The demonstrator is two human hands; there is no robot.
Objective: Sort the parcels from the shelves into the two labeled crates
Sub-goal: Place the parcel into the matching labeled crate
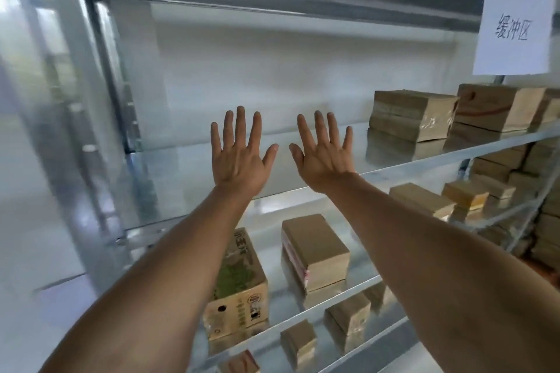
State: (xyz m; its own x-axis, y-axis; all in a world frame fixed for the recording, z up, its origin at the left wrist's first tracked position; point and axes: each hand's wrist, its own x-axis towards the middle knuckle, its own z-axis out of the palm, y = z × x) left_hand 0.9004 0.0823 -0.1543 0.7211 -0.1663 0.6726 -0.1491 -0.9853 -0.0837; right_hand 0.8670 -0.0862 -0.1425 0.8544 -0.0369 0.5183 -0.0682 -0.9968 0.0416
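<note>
While both arms reach toward metal shelf rack (394, 166), left hand (239, 157) and right hand (322, 157) raised side by side, backs to camera, fingers straight and spread, holding nothing. Stacked brown parcels (412, 118) on shelf right of right hand, well apart. Printed carton (239, 288) and plain brown parcel (315, 251) on shelf below hands, between forearms. White paper sign (515, 27) hangs above right of right hand.

Brown cardboard parcels (315, 248) lie flat, some stacked, across several metal shelves (454, 154).
</note>
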